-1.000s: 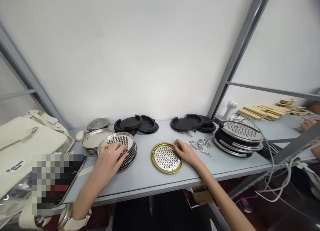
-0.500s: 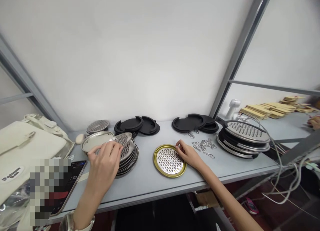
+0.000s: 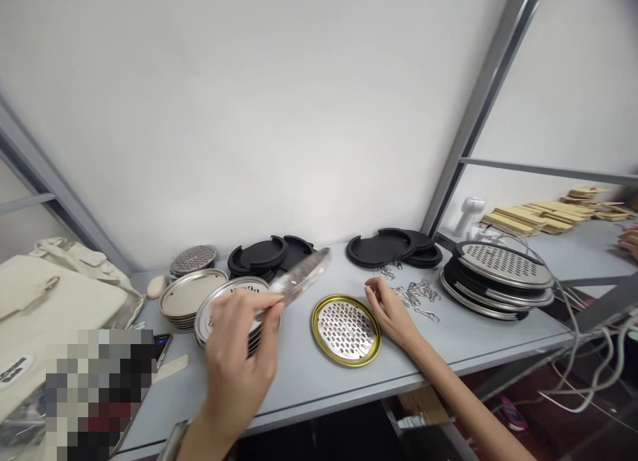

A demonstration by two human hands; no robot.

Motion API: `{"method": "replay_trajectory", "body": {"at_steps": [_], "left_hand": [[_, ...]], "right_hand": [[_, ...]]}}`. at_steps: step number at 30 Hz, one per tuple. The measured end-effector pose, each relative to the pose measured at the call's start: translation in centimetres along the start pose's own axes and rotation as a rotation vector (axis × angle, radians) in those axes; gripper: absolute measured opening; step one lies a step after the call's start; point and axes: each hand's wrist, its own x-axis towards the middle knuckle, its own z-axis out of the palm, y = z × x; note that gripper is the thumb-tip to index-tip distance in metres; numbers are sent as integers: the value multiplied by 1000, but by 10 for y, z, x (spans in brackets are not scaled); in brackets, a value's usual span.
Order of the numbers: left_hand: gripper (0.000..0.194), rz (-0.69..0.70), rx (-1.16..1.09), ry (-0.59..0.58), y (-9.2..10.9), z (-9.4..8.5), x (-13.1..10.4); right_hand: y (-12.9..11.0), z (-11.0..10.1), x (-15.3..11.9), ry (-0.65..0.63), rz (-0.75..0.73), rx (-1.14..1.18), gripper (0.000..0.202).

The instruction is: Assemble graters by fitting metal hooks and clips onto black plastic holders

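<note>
Between the thumb and fingers of my left hand (image 3: 244,355) is a round metal grater disc (image 3: 304,275), tilted up and blurred by motion. Below and behind this hand sits a stack of metal discs (image 3: 207,311). On the table in front of me lies a gold-rimmed disc (image 3: 376,345) with a perforated grater plate (image 3: 346,329) inside it. My right hand (image 3: 391,311) rests at the right edge of the gold rim, fingers loosely bent and apart, holding nothing. Small metal clips (image 3: 419,291) lie just beyond it.
Black round holders (image 3: 259,254) and more black holders (image 3: 379,248) lie along the wall. A pile of silver and black graters (image 3: 498,268) stands right, a stack of plain round trays (image 3: 192,293) left. A white bag (image 3: 64,301) and a person's hand (image 3: 629,242) are at the sides.
My left hand has lifted the grater disc off the stack and moved it right, toward the gold-rimmed disc. My right hand has shifted slightly away from the rim.
</note>
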Motion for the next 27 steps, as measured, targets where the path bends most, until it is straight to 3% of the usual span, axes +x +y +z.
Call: {"method": "replay_trajectory", "body": {"at_steps": [4,6,8,12,17,21,27], "left_hand": [[18,-576,-624,-270,12,61,-1],[24,-833,-840,-299,6,95,-11],[30,-995,-887,-288,-4,122,-23],[33,-1028,-846,-331,-21,143,-47],[21,-939,-698,-302,-28,141,-68],[17,-784,-508,-380,-30,142,-77],[16,-697,-334,-519,-32,138,-77]], "right_hand": [[-2,-7,-2,73,33,182,40],[0,-10,-2,137,81,285,45],[3,-12,-3,142,173,369,47],[6,-12,-10,-5,306,458,41],[9,-7,-18,-77,224,414,32],[12,-5,-18,-101,211,333,31],[11,-6,-18,-149,185,226,32]]}}
